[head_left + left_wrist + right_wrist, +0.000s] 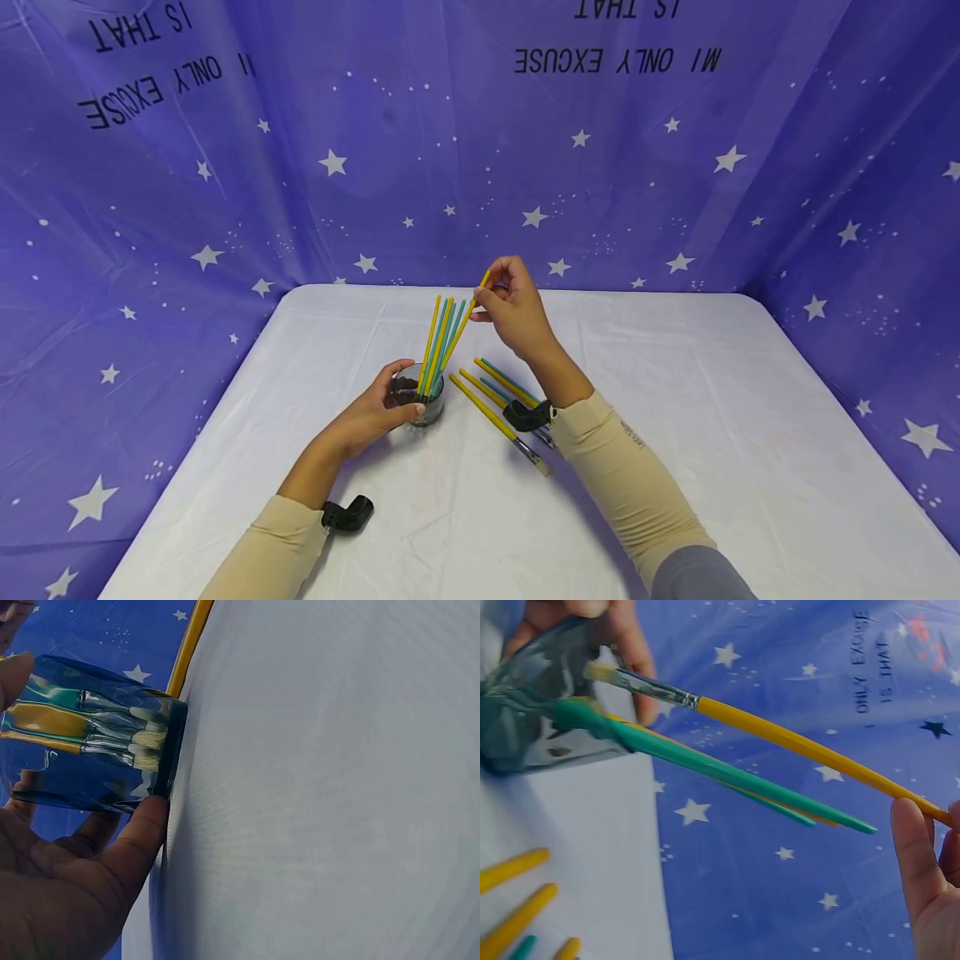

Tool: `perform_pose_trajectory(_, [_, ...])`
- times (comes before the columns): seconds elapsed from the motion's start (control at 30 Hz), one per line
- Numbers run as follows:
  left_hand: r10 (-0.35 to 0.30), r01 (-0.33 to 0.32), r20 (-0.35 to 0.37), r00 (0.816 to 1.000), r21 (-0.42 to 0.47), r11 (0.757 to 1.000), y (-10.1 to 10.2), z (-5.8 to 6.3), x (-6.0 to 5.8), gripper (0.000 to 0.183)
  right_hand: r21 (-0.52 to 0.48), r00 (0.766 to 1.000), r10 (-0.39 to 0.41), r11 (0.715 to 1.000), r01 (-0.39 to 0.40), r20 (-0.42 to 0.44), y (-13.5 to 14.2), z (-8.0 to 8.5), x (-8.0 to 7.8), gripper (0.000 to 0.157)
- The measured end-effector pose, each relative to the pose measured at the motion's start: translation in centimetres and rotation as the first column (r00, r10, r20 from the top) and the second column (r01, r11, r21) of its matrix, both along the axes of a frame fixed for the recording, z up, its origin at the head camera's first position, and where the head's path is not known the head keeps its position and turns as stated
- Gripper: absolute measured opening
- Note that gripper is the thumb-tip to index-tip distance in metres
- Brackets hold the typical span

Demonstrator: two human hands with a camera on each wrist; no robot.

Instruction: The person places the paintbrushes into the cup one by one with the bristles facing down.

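Note:
My left hand (369, 417) grips a clear, dark-tinted glass (97, 780) standing on the table, with fingers and thumb around its sides. Several yellow and teal paintbrushes (430, 342) lean in the glass, bristles down, handles sticking out above the rim. Raised over the table, my right hand (517, 312) pinches a yellow paintbrush (780, 739) near the end of its handle. That brush slants down toward the glass; in the right wrist view its bristles are at the glass's mouth. Whether they touch the rim I cannot tell.
Several more yellow and teal paintbrushes (487, 412) lie on the white-covered table (420, 533), right of the glass and partly under the right forearm. Black wrist cameras (348, 514) sit on both wrists. A purple star-printed curtain (450, 167) surrounds the back and sides.

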State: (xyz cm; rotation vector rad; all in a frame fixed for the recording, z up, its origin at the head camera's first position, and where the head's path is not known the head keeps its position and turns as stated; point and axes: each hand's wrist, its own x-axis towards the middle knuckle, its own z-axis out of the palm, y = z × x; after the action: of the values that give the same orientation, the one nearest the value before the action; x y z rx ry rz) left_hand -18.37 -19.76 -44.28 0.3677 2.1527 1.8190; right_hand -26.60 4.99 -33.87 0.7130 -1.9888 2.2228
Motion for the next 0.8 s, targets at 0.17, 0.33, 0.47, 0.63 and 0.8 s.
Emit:
perform_pose_trajectory(0.17, [0.001,-0.001,0.003,1.0,0.004,1.0,-0.1,-0.1,0.0,0.081,0.077,1.0,0.018,0.997,-0.019,0.005,-0.9,-1.1,0.4,0.021])
perform_pose_trajectory(0.33, [-0.001,0.001,0.0,1.0,0.017,1.0,-0.1,-0.1,0.0,0.081,0.148,0.999,0.042,0.988,-0.045,0.021,-1.6,-1.9,1.0,0.02])
perform_pose_trajectory(0.47, [-0.001,0.001,-0.003,1.0,0.014,1.0,-0.1,-0.1,0.0,0.081,0.19,0.999,0.042,0.981,-0.045,0.021,-2.0,-2.6,1.3,0.02])
perform_pose_trajectory(0.63, [0.008,-0.008,0.0,1.0,-0.001,1.0,0.0,0.0,0.0,0.081,0.212,0.999,0.02,0.977,-0.025,0.027,-2.2,-3.1,1.3,0.021])
perform_pose_trajectory(0.8, [0.009,-0.009,0.007,1.0,0.0,1.0,0.0,-0.1,0.0,0.081,0.251,1.0,0.01,0.968,-0.013,0.013,-2.1,-3.5,1.1,0.023])
